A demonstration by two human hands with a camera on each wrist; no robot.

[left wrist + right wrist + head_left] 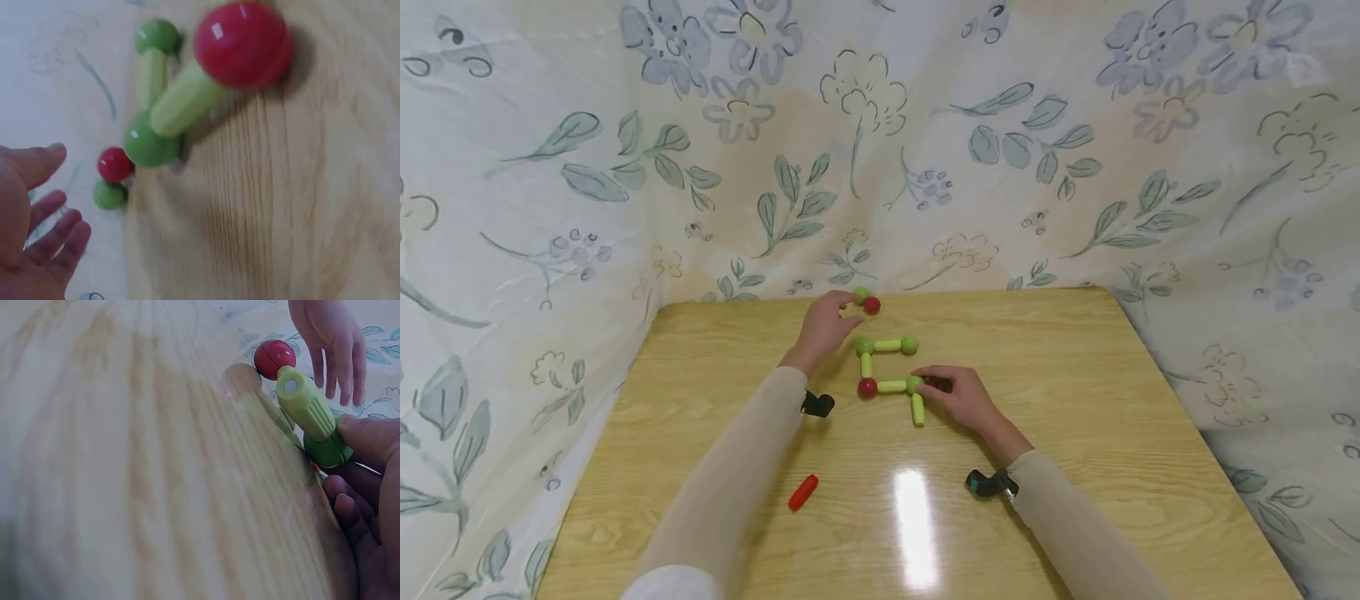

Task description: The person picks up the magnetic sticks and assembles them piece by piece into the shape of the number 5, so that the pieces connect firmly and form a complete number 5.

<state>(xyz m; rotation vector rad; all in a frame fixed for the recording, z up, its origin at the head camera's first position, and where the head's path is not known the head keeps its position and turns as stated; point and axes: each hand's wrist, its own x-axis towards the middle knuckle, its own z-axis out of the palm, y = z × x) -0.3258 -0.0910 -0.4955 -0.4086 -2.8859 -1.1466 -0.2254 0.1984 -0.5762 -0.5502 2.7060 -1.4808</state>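
On the wooden table lies a shape of light green rods joined by balls, with one red ball [867, 387] at a corner and green balls at the other joints. My right hand [966, 400] pinches the green ball [324, 453] at its near right corner between thumb and fingers. From that ball a short light green rod [918, 410] points toward me. My left hand [37, 231], fingers spread and holding nothing, is beside a loose green ball [109, 195] and red ball [115, 165] at the table's back edge. Those two balls sit side by side.
A red rod [803, 492] lies on the table [1037, 350] nearer to me, beside my left forearm. Floral cloth [880, 167] hangs behind the table and along both sides. Black cameras are strapped at both wrists.
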